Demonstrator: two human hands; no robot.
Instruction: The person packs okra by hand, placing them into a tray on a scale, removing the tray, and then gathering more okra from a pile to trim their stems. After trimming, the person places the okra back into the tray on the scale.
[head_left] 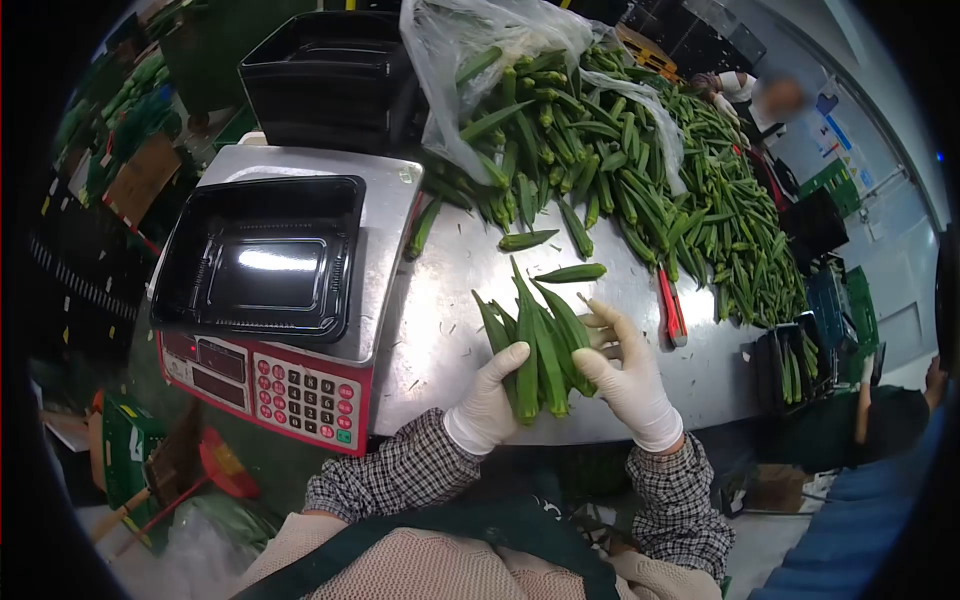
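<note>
Between my two white-gloved hands is a small bunch of green okra pods (542, 360), tips pointing away from me and stem ends toward me, just over the metal table's near edge. My left hand (486, 402) closes on the bunch's left side, thumb across the pods. On its right side, my right hand (632, 385) presses its thumb against the outer pod, with its other fingers curled behind. A loose okra pod (570, 273) lies just beyond the bunch. To the left, an empty black plastic tray (262, 262) rests on a digital scale (300, 395).
A large okra pile (640, 175) covers the table's back and right, partly under a clear plastic bag (448, 115). Red-handled tool (671, 310) lies right of my hands. Stacked black trays (325, 90) stand behind the scale. Another person's arm (735, 85) reaches in at the far right.
</note>
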